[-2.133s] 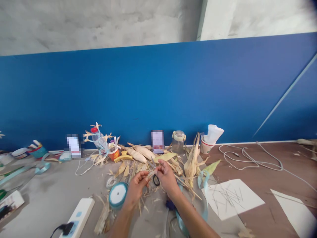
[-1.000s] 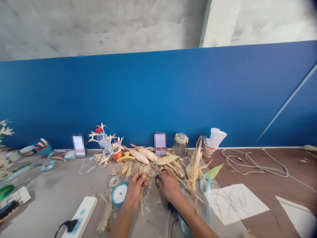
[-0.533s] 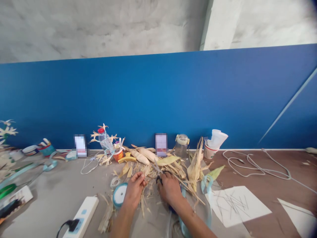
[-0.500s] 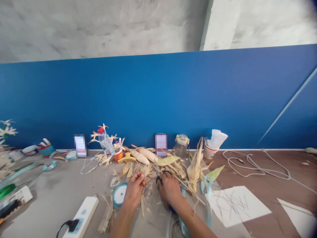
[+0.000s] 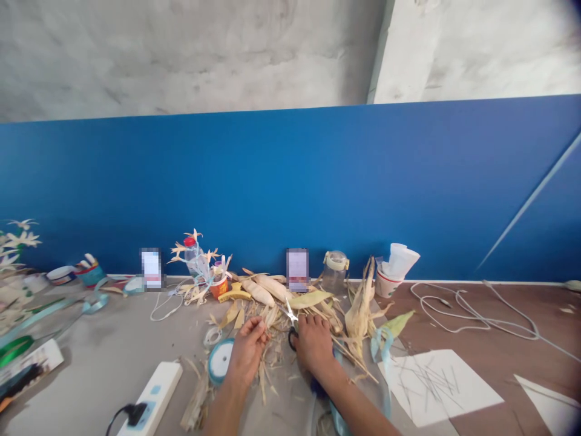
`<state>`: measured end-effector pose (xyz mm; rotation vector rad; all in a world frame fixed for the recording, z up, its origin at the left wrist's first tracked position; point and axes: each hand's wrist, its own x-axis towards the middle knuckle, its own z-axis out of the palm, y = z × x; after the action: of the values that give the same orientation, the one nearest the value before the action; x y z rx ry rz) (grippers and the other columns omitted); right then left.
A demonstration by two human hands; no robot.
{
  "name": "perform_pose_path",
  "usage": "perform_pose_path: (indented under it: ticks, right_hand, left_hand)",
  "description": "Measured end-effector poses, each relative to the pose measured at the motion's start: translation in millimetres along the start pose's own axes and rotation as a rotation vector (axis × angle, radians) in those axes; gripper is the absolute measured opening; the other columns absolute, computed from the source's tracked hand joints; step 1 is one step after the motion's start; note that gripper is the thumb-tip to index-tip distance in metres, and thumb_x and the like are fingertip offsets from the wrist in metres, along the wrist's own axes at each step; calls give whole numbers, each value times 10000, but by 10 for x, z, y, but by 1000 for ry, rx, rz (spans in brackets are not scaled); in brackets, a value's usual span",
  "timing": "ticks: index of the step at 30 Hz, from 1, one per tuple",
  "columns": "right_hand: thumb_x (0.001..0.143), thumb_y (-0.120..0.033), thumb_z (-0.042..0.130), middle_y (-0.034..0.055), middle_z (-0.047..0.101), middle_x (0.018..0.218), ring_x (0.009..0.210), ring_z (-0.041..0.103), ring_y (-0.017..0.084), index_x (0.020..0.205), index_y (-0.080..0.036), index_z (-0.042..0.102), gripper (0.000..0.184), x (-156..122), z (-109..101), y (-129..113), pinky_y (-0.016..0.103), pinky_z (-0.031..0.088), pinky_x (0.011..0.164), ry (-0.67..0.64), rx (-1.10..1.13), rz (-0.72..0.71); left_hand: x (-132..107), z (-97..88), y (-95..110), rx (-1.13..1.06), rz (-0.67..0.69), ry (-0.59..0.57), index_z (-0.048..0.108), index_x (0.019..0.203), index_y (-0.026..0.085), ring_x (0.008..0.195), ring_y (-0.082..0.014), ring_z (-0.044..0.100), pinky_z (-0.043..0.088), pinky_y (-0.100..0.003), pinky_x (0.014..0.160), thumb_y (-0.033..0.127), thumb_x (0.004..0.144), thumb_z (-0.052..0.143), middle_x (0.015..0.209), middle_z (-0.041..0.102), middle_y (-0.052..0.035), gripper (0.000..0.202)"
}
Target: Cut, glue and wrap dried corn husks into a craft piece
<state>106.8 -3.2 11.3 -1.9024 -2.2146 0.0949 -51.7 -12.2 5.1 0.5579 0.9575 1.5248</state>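
Note:
My right hand point(image 5: 312, 344) is closed around the black handles of small scissors point(image 5: 290, 320), whose metal blades point up and to the left. My left hand point(image 5: 247, 350) pinches a thin strip of dried corn husk point(image 5: 267, 320) just left of the blades. Both hands rest low over a heap of husk scraps point(image 5: 272, 357) on the grey table. A roll of pale blue ribbon point(image 5: 219, 360) lies right beside my left wrist.
A white power strip point(image 5: 152, 390) lies front left. Husked corn cobs point(image 5: 265, 289), a bottle with husk flowers point(image 5: 195, 259), a glass jar point(image 5: 336, 271) and a paper cup point(image 5: 390, 274) line the blue wall. White paper point(image 5: 440, 384) and a white cable point(image 5: 472, 309) lie right.
Both hands came down from a raised position to the husk heap. The scissor blades now stick up between them. The view tilted slightly upward.

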Motion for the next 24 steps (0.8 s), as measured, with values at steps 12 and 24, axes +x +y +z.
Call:
perform_pose_path:
  ticks: [12,24]
  right_hand:
    - [781,-201,573,138,682,1009,1013,565,329,1027,-170,669,265,-1,53,34,408,337,838,38,-36,-25]
    - [772,-139,534,129,695,984,1001,585,317,976,-183,691,262,-33,1,59,412,371,837,43,28,-26]
  left_hand:
    - [4,-15,-10,35,47,-9,637,693,174,474,-77,440,451,-275,608,339,510,856,555,527,56,330]
    - [18,-20,-15,12,56,10,647,685,163,465,-70,420,414,-254,563,343,498,858,552,520,55,334]
